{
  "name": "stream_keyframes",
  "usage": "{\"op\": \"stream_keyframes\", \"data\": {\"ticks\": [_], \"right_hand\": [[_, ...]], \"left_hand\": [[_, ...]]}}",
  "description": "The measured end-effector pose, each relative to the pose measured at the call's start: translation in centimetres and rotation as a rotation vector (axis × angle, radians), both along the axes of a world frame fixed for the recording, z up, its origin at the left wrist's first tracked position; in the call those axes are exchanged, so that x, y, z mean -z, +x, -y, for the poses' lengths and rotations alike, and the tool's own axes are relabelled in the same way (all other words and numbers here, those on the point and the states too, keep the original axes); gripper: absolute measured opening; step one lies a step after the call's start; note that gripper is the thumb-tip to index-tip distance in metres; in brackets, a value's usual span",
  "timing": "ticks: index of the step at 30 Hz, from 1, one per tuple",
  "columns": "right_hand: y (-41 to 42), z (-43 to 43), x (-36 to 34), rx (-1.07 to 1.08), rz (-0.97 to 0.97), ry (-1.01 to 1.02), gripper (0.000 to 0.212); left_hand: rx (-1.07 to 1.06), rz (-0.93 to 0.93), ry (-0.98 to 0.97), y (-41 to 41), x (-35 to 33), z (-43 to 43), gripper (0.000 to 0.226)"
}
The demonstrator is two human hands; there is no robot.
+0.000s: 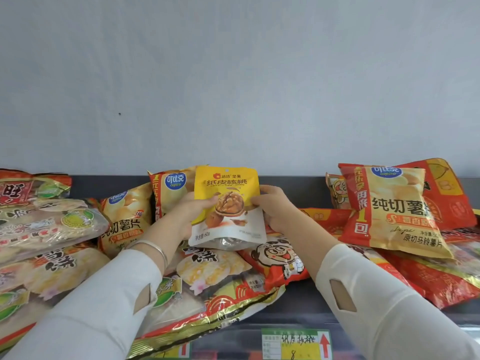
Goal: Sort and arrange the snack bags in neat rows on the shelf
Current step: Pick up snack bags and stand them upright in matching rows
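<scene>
Small yellow-and-white walnut pouch (227, 206) upright, long axis vertical, front to camera, above the dark shelf (298, 190). Clasped at both edges by left hand (193, 213) and right hand (275, 209). Readable: "60g"; "copico" on gold potato-chip bag (392, 211) at right.

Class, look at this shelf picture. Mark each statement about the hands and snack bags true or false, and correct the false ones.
1. Both hands hold the yellow walnut pouch. True: the left hand and right hand grip its sides.
2. The pouch lies flat on the shelf. False: it is held upright above the other bags.
3. A bracelet is on the left wrist. True.
4. The bags already stand in neat rows. False: they lie tilted and overlapping.
5. A chip bag lies right of the hands. True.
</scene>
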State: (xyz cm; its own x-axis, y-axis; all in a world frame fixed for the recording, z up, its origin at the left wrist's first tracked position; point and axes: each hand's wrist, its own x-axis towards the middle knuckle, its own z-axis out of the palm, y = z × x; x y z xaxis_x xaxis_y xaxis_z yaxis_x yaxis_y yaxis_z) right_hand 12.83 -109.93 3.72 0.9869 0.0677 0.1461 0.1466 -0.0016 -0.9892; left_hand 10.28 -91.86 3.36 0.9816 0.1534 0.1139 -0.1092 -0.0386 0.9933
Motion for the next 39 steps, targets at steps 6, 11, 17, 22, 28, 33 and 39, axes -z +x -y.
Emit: {"op": "stream_keyframes", "data": {"ticks": [6, 11, 17, 22, 28, 33, 39], "right_hand": [[0.4, 3.2, 0.7, 0.175, 0.007, -1.036, 0.02], [-0.5, 2.5, 1.6, 0.024, -0.08, -1.318, 0.036], [0.3, 2.0, 2.0, 0.076, -0.126, -1.171, 0.05], [0.2, 1.5, 1.3, 0.126, -0.052, -1.017, 0.047], [-2.5, 1.8, -3.0, 0.364, 0.209, -1.035, 0.039], [-4.3, 4.8, -6.3, 0.664, 0.369, -1.211, 0.03], [-4.1, 9.8, -3.4, 0.724, 0.165, -1.34, 0.032]], "left_hand": [[-0.17, 0.026, -0.026, 0.7, 0.9, -1.0, 0.024], [-0.203, 0.046, 0.001, 0.6, 1.2, -0.8, 0.022], [-0.201, 0.066, -0.011, 0.3, 1.3, -0.6, 0.021], [-0.212, 0.11, -0.014, 0.1, 1.2, -0.9, 0.02], [-0.259, 0.222, -0.059, 0.0, 0.3, -0.6, 0.018], [-0.227, 0.254, -0.097, 0.2, -1.4, 1.9, 0.021], [-0.084, 0.25, -0.014, 0.7, -1.4, 6.5, 0.017]]}}
